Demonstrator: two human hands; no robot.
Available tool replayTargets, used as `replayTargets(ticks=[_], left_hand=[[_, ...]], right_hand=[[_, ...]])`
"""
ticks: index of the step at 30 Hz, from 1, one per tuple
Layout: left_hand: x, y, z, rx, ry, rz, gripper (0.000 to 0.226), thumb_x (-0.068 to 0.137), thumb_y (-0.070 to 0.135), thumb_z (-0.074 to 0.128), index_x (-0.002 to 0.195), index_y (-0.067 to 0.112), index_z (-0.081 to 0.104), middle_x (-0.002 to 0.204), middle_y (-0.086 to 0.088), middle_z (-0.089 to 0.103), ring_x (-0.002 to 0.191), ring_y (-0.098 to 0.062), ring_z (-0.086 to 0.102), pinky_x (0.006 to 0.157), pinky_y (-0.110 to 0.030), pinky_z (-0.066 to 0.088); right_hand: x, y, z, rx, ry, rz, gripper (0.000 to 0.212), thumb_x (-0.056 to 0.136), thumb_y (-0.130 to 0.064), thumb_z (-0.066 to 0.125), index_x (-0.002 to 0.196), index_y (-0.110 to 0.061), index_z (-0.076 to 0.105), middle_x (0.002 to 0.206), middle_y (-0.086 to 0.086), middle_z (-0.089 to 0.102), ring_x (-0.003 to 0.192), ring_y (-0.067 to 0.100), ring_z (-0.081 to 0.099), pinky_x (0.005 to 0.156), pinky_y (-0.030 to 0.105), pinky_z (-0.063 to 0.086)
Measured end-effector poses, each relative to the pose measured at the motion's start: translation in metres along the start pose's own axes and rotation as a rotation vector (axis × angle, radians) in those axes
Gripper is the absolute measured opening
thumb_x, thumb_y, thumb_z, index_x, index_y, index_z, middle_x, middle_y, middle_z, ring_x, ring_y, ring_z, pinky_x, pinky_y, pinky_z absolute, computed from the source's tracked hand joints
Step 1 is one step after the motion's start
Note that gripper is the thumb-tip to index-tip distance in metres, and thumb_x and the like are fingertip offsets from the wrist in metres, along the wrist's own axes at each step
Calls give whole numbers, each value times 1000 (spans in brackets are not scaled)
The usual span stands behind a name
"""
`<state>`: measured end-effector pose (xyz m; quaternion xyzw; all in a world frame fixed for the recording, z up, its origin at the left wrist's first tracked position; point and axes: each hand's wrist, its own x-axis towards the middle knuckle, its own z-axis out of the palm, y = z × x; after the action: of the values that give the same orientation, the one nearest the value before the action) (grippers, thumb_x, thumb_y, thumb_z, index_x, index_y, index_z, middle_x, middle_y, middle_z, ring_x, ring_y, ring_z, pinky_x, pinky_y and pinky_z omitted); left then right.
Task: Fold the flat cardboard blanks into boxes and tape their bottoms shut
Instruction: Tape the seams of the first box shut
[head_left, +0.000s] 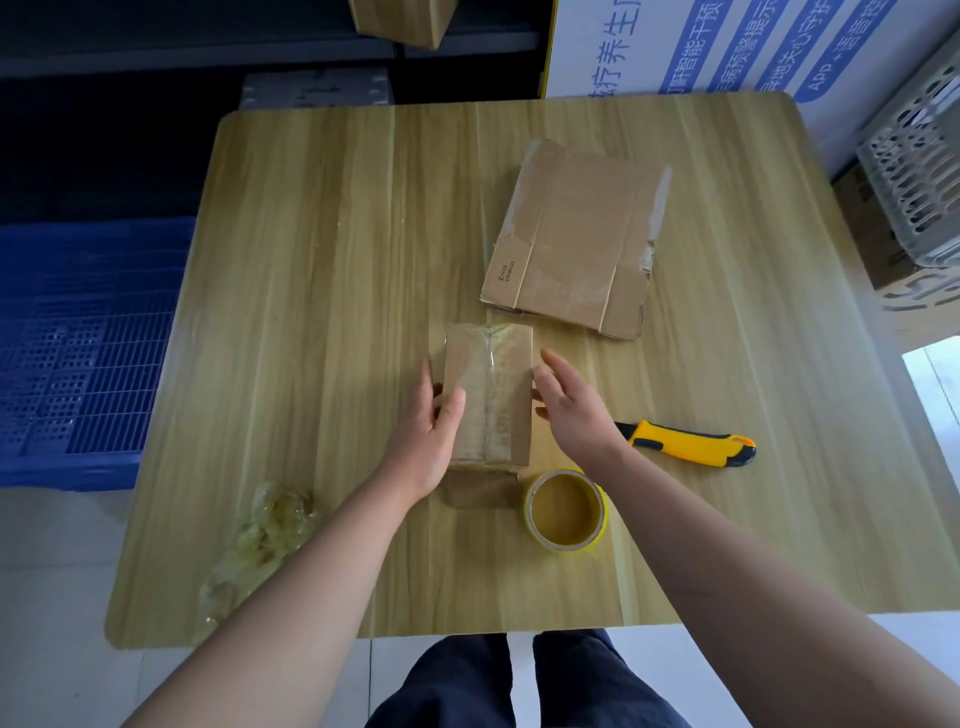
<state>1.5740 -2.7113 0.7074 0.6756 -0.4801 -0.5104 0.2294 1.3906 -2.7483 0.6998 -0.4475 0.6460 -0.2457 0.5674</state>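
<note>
The yellow tape roll was kept nearest on the surface, likely so it could be reached fast. Just past it, the small box was stood taped bottom up, gripped at its left side by the left hand, with the right hand spread open by its right side, maybe to steady it. Farther off, flat blanks were piled for later, their small print too tiny to be read.

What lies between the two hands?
The box, taped seam up, lies between the left hand and the right hand; the head view shows it.
</note>
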Motion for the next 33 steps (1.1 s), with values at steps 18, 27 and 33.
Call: replayTargets(ticks=[18, 27, 33], left_hand=[[-95, -52, 46, 140, 107, -122, 21, 101, 33, 40, 106, 23, 58, 102, 6, 64, 97, -12, 60, 75, -24, 43], [-103, -52, 123, 96, -90, -185, 31, 91, 18, 63, 121, 13, 59, 115, 0, 63, 99, -13, 60, 87, -24, 48], [-110, -37, 144, 26, 43, -55, 34, 78, 23, 79, 104, 30, 58, 106, 13, 62, 103, -7, 59, 92, -24, 46]], right_hand=[[-99, 85, -42, -790, -84, -317, 31, 85, -16, 60, 112, -24, 70, 149, 4, 33, 133, 26, 27, 112, 38, 28], [-80, 95, -72, -1161, -177, -521, 30, 87, -9, 62, 111, -25, 71, 151, 6, 36, 137, 30, 32, 109, 43, 35], [-89, 98, -85, -818, -100, -486, 17, 79, -26, 77, 96, -26, 77, 143, 5, 42, 132, 30, 29, 110, 42, 25]])
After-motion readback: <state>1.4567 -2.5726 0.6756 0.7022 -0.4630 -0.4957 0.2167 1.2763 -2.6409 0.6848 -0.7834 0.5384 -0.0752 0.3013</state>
